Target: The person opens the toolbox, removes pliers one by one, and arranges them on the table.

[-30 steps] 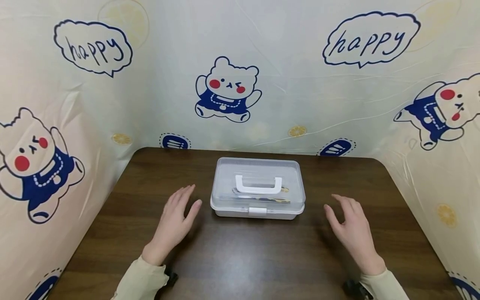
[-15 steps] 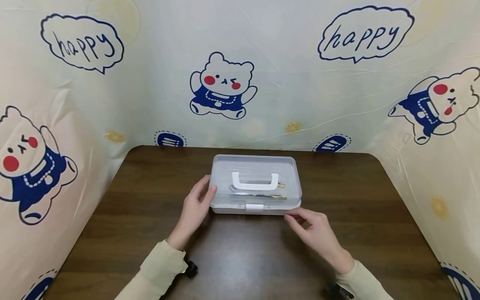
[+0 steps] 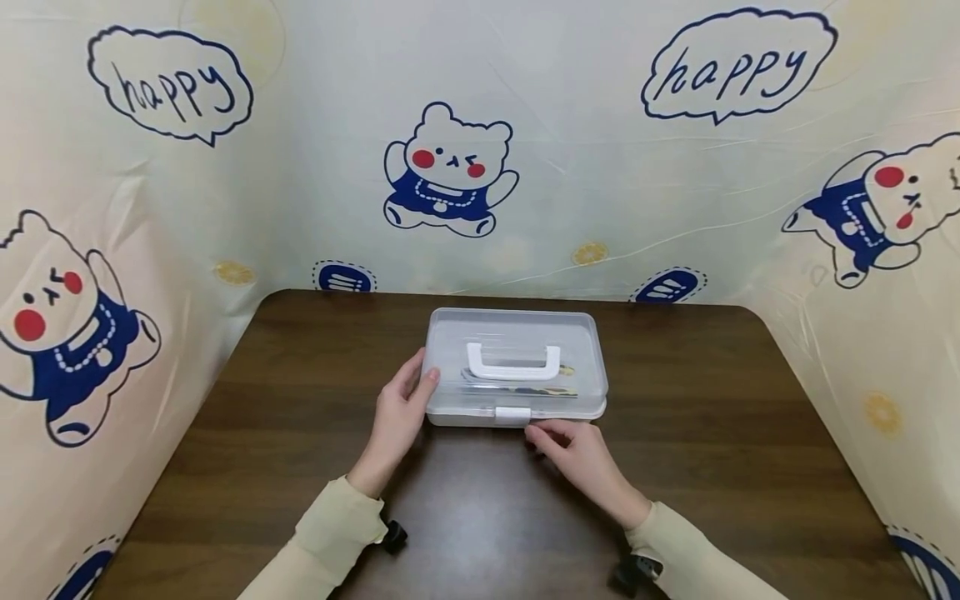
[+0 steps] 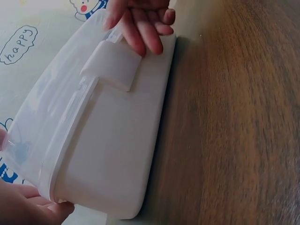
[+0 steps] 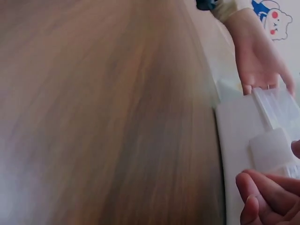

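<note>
A storage box point(image 3: 517, 329) with a see-through lid and a pale base stands closed on the table. Its white carry handle point(image 3: 517, 372) lies on top, and a white latch point(image 3: 513, 415) sits at the front middle. My left hand point(image 3: 399, 417) holds the box's left end, thumb on the lid's edge and fingers along the side. Just right of the latch is my right hand point(image 3: 581, 462), fingers loosely bent. In the left wrist view its fingertips point(image 4: 152, 42) are at the latch's edge; whether they press on it I cannot tell.
The dark wooden table point(image 3: 712, 400) bears the box. Thin gold-and-dark items point(image 3: 532, 391) show dimly through the lid. A patterned curtain point(image 3: 315, 167) with cartoon bears encloses the back and sides. Black devices point(image 3: 633, 575) are strapped at both wrists.
Both hands have come inward from the table's sides. The left hand has taken hold of the box's left end; the right hand has slid left along the front to the latch.
</note>
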`<state>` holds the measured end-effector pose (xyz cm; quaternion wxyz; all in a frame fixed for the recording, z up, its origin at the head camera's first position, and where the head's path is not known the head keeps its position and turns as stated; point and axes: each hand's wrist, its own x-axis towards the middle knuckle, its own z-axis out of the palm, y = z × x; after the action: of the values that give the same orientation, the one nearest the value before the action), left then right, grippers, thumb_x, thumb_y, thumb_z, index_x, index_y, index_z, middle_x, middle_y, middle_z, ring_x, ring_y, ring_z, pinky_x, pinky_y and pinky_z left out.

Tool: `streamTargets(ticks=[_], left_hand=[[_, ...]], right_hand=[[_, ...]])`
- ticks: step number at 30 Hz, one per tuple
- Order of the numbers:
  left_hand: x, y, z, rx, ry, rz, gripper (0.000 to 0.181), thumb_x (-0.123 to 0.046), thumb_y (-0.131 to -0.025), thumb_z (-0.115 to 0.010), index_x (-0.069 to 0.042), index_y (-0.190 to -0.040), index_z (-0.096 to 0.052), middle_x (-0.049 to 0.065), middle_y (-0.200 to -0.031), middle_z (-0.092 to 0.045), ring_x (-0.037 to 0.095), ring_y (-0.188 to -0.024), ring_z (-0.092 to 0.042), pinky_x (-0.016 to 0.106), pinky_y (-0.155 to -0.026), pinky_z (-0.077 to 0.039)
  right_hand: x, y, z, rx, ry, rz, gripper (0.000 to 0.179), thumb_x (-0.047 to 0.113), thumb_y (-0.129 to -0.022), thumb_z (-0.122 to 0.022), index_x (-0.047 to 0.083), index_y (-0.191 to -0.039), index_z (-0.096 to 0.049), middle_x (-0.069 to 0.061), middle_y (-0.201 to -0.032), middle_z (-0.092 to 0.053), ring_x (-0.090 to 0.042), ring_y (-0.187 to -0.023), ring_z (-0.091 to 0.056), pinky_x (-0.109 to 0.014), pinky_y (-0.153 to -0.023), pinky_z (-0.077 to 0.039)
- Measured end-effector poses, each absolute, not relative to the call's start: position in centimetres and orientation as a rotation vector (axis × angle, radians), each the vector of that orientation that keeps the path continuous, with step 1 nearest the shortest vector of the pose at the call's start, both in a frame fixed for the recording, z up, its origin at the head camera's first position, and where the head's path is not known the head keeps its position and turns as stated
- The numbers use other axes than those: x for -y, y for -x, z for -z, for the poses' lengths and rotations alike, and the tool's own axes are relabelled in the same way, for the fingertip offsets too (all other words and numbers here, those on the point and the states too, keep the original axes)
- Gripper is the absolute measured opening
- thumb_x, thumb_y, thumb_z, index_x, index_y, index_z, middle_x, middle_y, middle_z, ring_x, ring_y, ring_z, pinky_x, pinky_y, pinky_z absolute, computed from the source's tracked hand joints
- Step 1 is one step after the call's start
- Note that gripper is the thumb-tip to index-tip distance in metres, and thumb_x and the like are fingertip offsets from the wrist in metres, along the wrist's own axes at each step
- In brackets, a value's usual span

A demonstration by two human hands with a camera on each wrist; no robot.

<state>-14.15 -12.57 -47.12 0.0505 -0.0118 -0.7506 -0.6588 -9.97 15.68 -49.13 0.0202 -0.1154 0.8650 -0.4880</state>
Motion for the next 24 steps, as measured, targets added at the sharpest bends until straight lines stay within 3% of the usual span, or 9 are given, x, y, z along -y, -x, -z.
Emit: streamTargets(ticks=[7,13,19,24], left_hand=[[12.2,14.2,47.1,2.264,0.025,2.002,0.053,-0.021,-0.107,-0.062,0.003,-0.152,-0.048,0.018,-0.157,-0.048,0.026,-0.146,-0.045,0.034,-0.114,-0.038],[12.2,14.1,47.1,2.286,0.025,1.997,0.053,-0.022,-0.108,-0.06,0.002,-0.153,-0.047,0.017,-0.158,-0.047,0.026,-0.148,-0.042,0.035,-0.115,-0.037],[12.3,14.1,47.2,2.277,0.032,1.997,0.053,-0.02,-0.107,-0.062,0.003,-0.152,-0.048,0.017,-0.157,-0.049,0.025,-0.146,-0.044,0.034,-0.115,-0.038],[12.4,14.2,47.1,2.27,0.023,2.006,0.053,-0.019,-0.106,-0.063,0.003,-0.152,-0.048,0.015,-0.157,-0.049,0.023,-0.145,-0.045,0.033,-0.114,-0.038]], right_hand=[[-14.9,10.5,49.4,-2.443,0.088,1.68,0.037,0.036,-0.102,-0.068,0.002,-0.101,-0.082,-0.01,-0.091,-0.08,-0.018,-0.074,-0.075,-0.028,-0.058,-0.056],[-14.3,10.8,49.7,-2.06,-0.094,1.871,0.057,0.042,-0.106,-0.06,-0.013,-0.115,-0.072,-0.024,-0.105,-0.077,-0.018,-0.077,-0.073,-0.025,-0.055,-0.053],[-14.0,10.6,49.5,-1.839,-0.192,1.965,0.063,0.045,-0.105,-0.06,-0.014,-0.126,-0.065,-0.023,-0.115,-0.075,-0.016,-0.087,-0.073,-0.024,-0.062,-0.054],[-13.4,10.7,49.7,-1.827,-0.26,2.021,0.061,0.042,-0.104,-0.063,-0.017,-0.12,-0.067,-0.017,-0.102,-0.078,-0.015,-0.081,-0.071,-0.023,-0.064,-0.052]])
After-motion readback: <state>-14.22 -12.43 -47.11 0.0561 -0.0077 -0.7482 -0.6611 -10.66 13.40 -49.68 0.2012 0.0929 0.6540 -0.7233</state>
